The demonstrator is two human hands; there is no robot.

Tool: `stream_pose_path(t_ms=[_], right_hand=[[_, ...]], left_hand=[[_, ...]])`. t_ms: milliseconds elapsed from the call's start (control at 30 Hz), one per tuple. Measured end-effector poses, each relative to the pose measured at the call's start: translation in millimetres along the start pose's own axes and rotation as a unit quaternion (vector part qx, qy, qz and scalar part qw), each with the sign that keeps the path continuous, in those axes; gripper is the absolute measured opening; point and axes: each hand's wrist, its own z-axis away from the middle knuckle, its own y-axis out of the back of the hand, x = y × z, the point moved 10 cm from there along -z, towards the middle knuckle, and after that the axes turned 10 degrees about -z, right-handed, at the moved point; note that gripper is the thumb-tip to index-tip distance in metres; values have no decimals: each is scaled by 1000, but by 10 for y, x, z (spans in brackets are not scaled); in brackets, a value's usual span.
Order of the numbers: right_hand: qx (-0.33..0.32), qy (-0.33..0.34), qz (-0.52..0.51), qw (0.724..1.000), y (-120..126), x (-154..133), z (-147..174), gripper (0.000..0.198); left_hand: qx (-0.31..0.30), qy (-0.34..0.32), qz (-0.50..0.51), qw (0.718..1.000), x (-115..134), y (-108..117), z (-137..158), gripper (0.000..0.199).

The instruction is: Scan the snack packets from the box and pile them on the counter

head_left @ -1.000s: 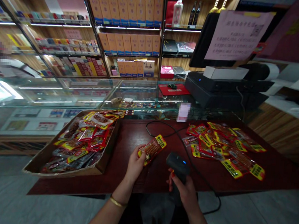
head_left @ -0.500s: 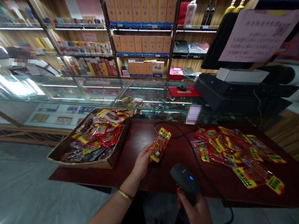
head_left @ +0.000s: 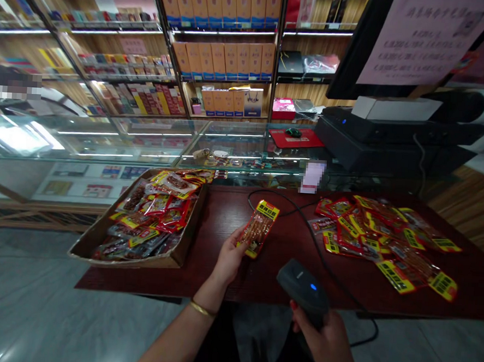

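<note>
In my left hand is a snack packet with a yellow top band and reddish-brown strips behind clear film, pinched by its lower left edge above the dark red table. My right hand wraps round the handle of a black barcode scanner, its blue light lit and its head tilted up toward the packet, apart from it. A cardboard box full of similar packets stands left of my left hand. Many loose packets lie heaped on the right of the table.
A black cable loops across the table. Behind it stands a glass display counter, with a mouse on a red pad and a monitor at the right. A person is at the far left.
The view has shifted slightly, so most things sit a little higher in the picture. Both hands keep their holds on the packet and the scanner, with little movement.
</note>
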Motion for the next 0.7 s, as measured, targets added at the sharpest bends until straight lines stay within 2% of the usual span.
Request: stream_pose_path(t_ms=[100,233,333,467,633,700], right_hand=[[11,8,2,1000,-3,-39,-2,45],[8,16,-6,1000,-15,-81,4,47],[11,6,-15,1000,-3,-86,24,49],[11,4,-18,1000,13,-108,25,50],[-35,2,-5,999,-3,-83,-3,47],[-54,11,15,998,7,-105,-3,46]], left_hand=[[4,-13,-16,1000,5,19,-8,57],[15,-33,3,999,88,37,8,61],[17,-24,2,1000,111,16,30,52],[30,-44,-67,996,156,9,54,68],[-5,15,-3,1000,56,-9,67,40],[-9,17,17,1000,60,-10,70,35]])
